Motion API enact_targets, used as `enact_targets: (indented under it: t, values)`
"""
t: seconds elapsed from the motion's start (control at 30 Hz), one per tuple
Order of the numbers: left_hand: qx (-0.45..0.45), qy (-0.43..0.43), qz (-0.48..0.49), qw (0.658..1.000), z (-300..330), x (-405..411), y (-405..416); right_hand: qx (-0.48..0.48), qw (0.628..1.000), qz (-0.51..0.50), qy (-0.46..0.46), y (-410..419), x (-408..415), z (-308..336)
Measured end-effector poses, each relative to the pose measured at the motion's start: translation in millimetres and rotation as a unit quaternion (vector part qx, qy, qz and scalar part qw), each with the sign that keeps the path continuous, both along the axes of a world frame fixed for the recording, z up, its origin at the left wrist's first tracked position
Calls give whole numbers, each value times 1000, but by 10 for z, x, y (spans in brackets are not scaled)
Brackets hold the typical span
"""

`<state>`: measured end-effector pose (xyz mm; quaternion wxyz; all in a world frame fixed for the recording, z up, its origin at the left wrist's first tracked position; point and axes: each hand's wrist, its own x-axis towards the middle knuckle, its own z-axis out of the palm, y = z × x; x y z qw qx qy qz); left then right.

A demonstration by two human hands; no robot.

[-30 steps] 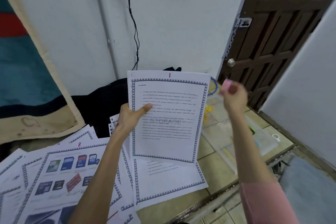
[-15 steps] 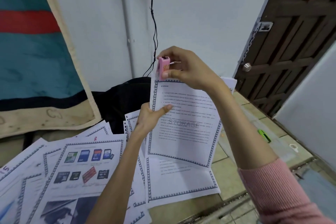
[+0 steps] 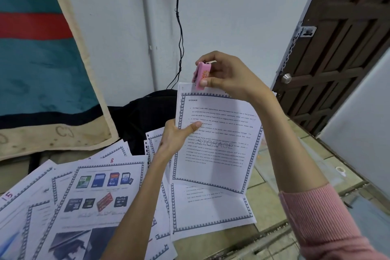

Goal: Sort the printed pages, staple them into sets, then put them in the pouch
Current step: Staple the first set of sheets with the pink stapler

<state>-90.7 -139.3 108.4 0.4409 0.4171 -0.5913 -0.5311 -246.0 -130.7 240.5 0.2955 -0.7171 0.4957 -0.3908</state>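
My left hand (image 3: pixel 176 136) holds a set of printed pages (image 3: pixel 217 143) upright by its left edge, thumb across the text; the top sheet reads "STORAGE". My right hand (image 3: pixel 228 76) grips a small pink stapler (image 3: pixel 200 75), its jaws clamped over the top left corner of the held pages. Several more bordered printed pages (image 3: pixel 99 192) lie spread on the floor at the lower left, one numbered 8 with pictures of memory cards. Another loose page (image 3: pixel 211 213) lies flat under the held set.
A black bag (image 3: pixel 141 116) lies against the white wall behind the pages. A transparent plastic pouch (image 3: pixel 278 167) lies on the tiled floor to the right, near a tape roll (image 3: pixel 340 170). A brown door (image 3: pixel 337 48) stands at right, a teal cloth (image 3: pixel 42 59) at left.
My right hand brought the pink stapler from the right side over to the top left corner of the held pages. The stapler now sits on the corner. My view moved closer.
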Motion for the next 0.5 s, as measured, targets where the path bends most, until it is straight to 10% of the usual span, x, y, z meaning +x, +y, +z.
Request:
enact_targets:
  t: [0.5]
  values:
    - [-1, -19, 15, 1000, -27, -19, -16, 1, 998, 30, 54, -123, 190, -37]
